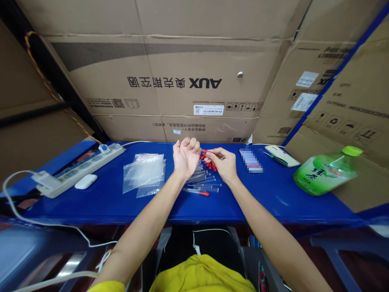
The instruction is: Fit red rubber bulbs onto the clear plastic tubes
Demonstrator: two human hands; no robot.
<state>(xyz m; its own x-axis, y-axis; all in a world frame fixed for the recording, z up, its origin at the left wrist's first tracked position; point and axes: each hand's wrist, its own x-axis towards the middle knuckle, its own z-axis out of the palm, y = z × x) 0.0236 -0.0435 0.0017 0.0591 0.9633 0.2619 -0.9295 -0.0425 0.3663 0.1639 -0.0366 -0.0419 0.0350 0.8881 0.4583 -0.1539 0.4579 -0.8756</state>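
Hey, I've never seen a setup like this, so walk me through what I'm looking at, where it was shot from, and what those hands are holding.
There is no machine here, just a person's two bare hands. The single picture comes from a camera worn on the head, looking forward and down, so the arms reach away from you.

The right hand seems to pinch a red cap between thumb and finger. The left hand is beside it, palm turned up and fingers curled; I can't tell whether it holds anything.

On the blue table, below the hands, lie clear tubes and more red caps. Clear bags and a power strip are to the left, a green bottle to the right.
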